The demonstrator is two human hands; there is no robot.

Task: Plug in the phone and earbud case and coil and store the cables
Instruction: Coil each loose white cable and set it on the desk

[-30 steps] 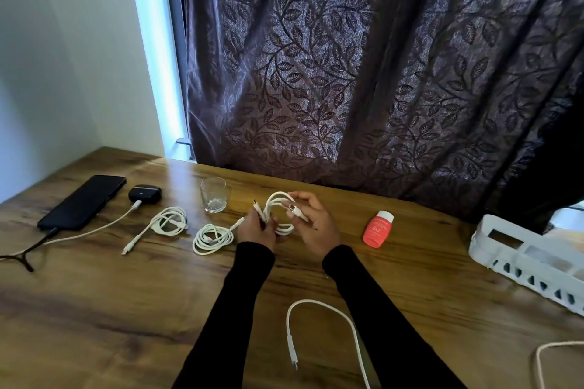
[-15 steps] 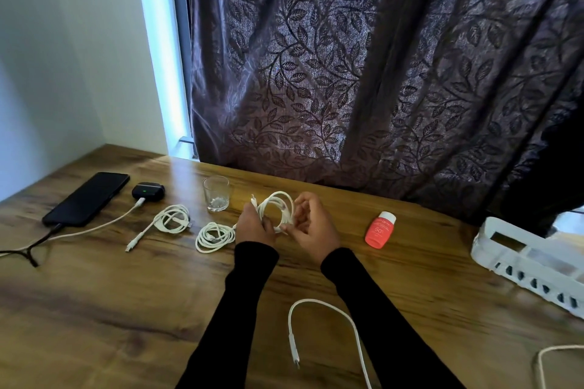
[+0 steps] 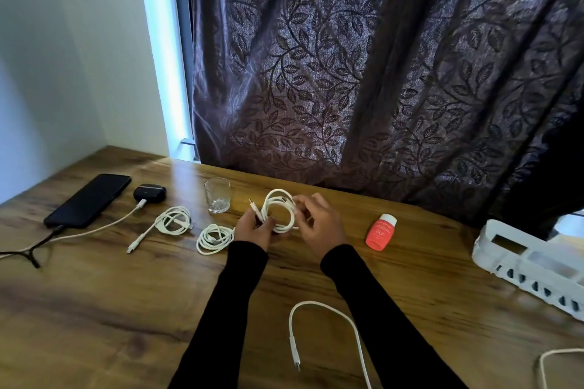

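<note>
A white cable coil (image 3: 278, 210) is held upright above the wooden table between my left hand (image 3: 254, 227) and my right hand (image 3: 319, 224); one plug sticks out at the coil's upper left. Two more white coiled cables lie to the left, one (image 3: 175, 220) with a loose tail and one (image 3: 214, 237) beside my left wrist. At the far left the black phone (image 3: 88, 200) has a dark cable in its near end, and the black earbud case (image 3: 149, 193) has a white cable plugged in. A loose white cable (image 3: 325, 325) lies between my forearms.
An empty glass (image 3: 217, 195) stands behind the coils. A coral-red bottle (image 3: 381, 232) lies to the right. A white plastic basket (image 3: 524, 265) sits at the right edge, with another pale cable (image 3: 556, 357) near the front right corner. A dark patterned curtain (image 3: 379, 73) hangs behind the table.
My hands stay together on the coil; my right fingers have shifted around its right side, and the coil now stands more rounded between them. The view has tilted slightly.
</note>
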